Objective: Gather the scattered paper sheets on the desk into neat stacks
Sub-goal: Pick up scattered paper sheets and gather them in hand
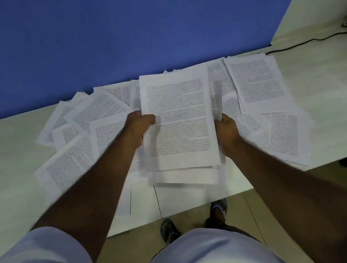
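Around held stack (179,121), scattered sheets (258,81), cable (304,43).

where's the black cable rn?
Head view, far right: the black cable runs along the back of the desk from the right edge, ending just behind the rightmost printed sheet.

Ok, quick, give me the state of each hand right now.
Left hand: closed on the left edge of the bundle of sheets, thumb on top.
Right hand: closed on the bundle's right edge.
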